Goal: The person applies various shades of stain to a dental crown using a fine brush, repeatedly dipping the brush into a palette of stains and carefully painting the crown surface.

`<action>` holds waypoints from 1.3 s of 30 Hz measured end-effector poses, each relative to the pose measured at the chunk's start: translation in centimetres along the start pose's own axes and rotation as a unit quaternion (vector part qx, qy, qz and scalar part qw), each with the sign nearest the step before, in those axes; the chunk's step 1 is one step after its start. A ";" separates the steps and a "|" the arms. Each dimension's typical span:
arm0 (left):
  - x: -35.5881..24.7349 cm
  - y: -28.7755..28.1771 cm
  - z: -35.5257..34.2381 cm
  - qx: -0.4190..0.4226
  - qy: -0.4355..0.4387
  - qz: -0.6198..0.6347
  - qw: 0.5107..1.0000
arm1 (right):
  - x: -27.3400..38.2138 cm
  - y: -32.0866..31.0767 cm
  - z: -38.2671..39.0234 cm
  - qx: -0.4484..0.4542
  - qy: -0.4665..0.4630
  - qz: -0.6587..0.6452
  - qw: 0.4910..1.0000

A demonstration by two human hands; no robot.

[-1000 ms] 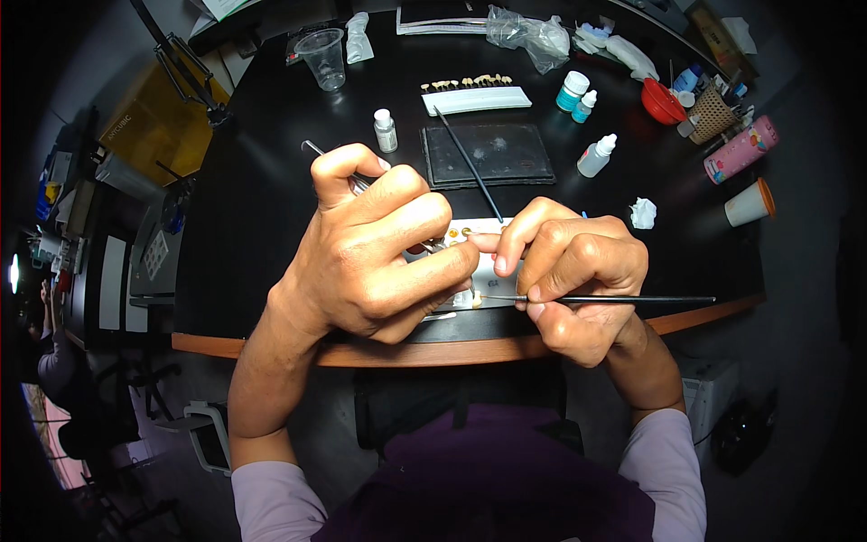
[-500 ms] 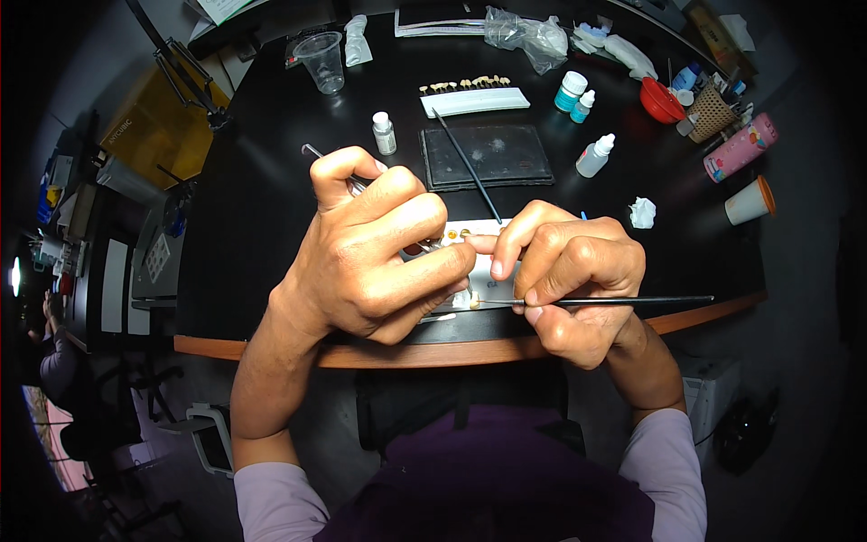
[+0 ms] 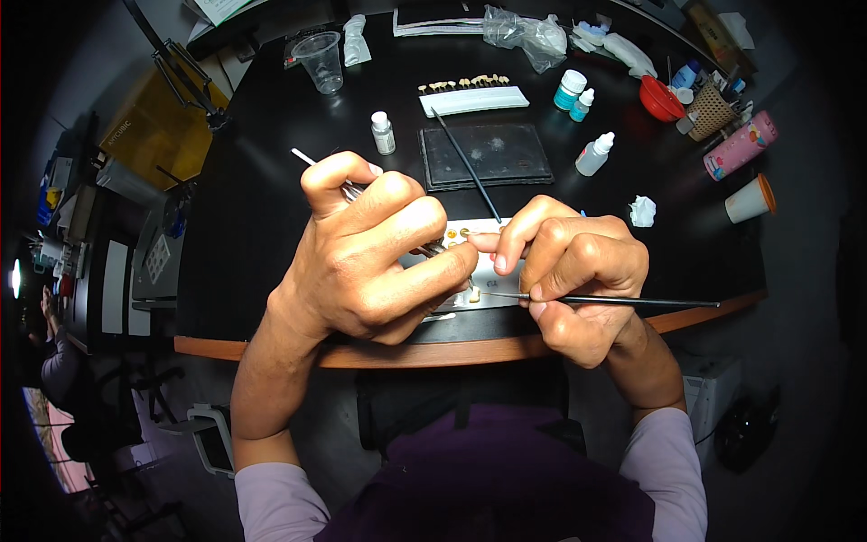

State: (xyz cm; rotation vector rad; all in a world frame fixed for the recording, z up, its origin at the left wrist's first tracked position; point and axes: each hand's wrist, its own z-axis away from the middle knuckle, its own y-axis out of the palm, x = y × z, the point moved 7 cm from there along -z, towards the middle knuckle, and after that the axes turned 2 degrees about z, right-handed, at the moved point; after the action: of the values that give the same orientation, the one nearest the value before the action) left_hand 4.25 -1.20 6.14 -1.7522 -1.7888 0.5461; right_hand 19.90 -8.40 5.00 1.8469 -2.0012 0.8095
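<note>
Left hand [image 3: 372, 257] clasps slim silver metal tool [image 3: 303, 157]; right hand [image 3: 582, 275] pinches thin black-handled brush [image 3: 641, 301]. Cream tooth-shaped piece [image 3: 475, 295] appears mid-work, completion unclear.

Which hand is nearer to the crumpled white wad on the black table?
Right. The right hand is close to the wad, below and slightly left in view; the left hand is much farther left.

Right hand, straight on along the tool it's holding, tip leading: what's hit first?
Probably the small cream tooth-like piece, just left of the tip of the black-handled tool in the right hand. Depth unclear; the tip may already touch.
</note>
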 end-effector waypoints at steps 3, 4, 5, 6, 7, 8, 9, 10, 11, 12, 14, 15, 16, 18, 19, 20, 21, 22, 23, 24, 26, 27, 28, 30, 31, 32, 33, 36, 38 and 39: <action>0.1 0.2 0.1 -0.001 -0.002 0.004 1.000 | 0.0 0.0 0.0 0.006 0.001 0.011 1.000; 0.1 0.3 0.1 -0.001 -0.005 0.006 1.000 | 0.0 0.0 0.0 0.010 0.001 0.014 1.000; 0.1 0.1 0.0 0.002 -0.008 0.006 1.000 | 0.1 0.1 -0.1 0.010 0.000 0.012 1.000; 0.1 0.0 0.0 0.003 -0.008 0.004 1.000 | 0.1 0.2 -0.1 0.005 0.000 0.014 1.000; 0.0 -0.2 0.0 0.003 -0.008 0.004 1.000 | 0.1 0.2 -0.1 0.001 0.001 0.017 1.000; 0.1 0.0 0.1 0.001 -0.007 0.008 1.000 | 0.1 0.2 -0.1 0.001 0.002 0.017 1.000; 0.1 0.1 0.1 0.000 -0.008 0.009 1.000 | 0.0 0.2 0.0 0.007 0.004 0.015 1.000; 0.2 0.2 0.2 -0.002 -0.007 0.010 1.000 | 0.0 0.2 0.0 0.012 0.007 0.012 1.000; 0.2 0.2 0.1 -0.004 -0.006 0.011 1.000 | 0.0 0.1 0.0 0.012 0.007 0.012 1.000; 0.2 0.2 0.1 -0.004 -0.005 0.012 1.000 | 0.0 0.1 0.0 0.014 0.010 0.015 1.000; 0.2 0.2 0.1 -0.003 -0.005 0.015 1.000 | 0.0 0.2 0.0 0.016 0.011 0.016 1.000; 0.1 0.0 0.1 -0.002 -0.006 0.013 1.000 | 0.0 0.2 0.0 0.014 0.010 0.013 1.000; 0.1 -0.1 0.1 -0.001 -0.007 0.011 1.000 | 0.0 0.3 0.0 0.012 0.009 0.011 1.000; 0.1 -0.2 0.0 -0.001 -0.007 0.010 1.000 | 0.1 0.3 -0.1 0.014 0.006 0.009 1.000; 0.1 -0.3 0.0 -0.001 -0.008 0.012 1.000 | 0.1 0.3 -0.2 0.016 0.004 0.007 1.000; 0.2 -0.1 0.0 -0.002 -0.009 0.016 1.000 | 0.1 0.2 -0.1 0.016 0.005 0.010 1.000; 0.2 0.0 0.0 -0.003 -0.009 0.018 1.000 | 0.0 0.1 0.0 0.015 0.003 0.010 1.000; 0.2 0.0 -0.1 0.002 -0.010 0.024 1.000 | 0.0 0.1 0.0 0.014 0.001 0.011 1.000; 0.2 -0.1 -0.1 0.009 -0.012 0.027 1.000 | 0.1 0.2 0.0 0.014 0.000 0.010 1.000; 0.2 0.0 -0.1 0.010 -0.013 0.026 1.000 | 0.1 0.3 0.0 0.000 0.014 0.007 1.000; 0.3 0.1 0.0 -0.002 -0.005 0.027 1.000 | 0.1 0.2 -0.1 -0.013 0.028 0.005 1.000; 0.4 0.1 -0.1 -0.003 -0.005 0.028 1.000 | 0.1 0.1 -0.1 -0.014 0.028 0.005 0.999; 0.6 0.1 -0.2 0.007 -0.014 0.056 0.998 | 0.1 0.0 -0.1 -0.015 0.028 0.005 0.999; 0.9 0.0 -0.3 0.018 -0.024 0.080 0.996 | 0.1 -0.1 -0.1 -0.013 0.026 -0.006 1.000; 1.2 0.2 -0.2 0.023 -0.031 0.109 0.993 | 0.2 -0.2 -0.2 -0.011 0.025 -0.016 0.999; 1.5 0.3 -0.1 0.027 -0.039 0.138 0.989 | 0.2 -0.1 -0.1 -0.009 0.024 -0.018 1.000; 1.6 0.4 0.0 0.027 -0.040 0.135 0.990 | 0.1 -0.3 0.0 -0.030 0.032 -0.032 0.999; 2.0 1.2 0.1 0.034 -0.062 0.212 0.975 | 0.1 -0.6 0.1 -0.047 0.032 -0.035 0.998; 2.1 1.4 0.2 0.032 -0.065 0.222 0.972 | 0.1 -0.7 0.1 -0.045 0.022 -0.024 0.998; 2.2 1.4 0.2 0.030 -0.069 0.234 0.969 | 0.2 -0.7 0.1 -0.036 0.016 -0.017 0.999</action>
State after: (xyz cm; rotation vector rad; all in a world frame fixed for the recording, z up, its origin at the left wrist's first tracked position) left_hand 5.25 1.10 5.32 -2.1478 -1.4197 0.9208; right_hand 20.56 -8.59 5.16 1.8130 -1.9473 0.7432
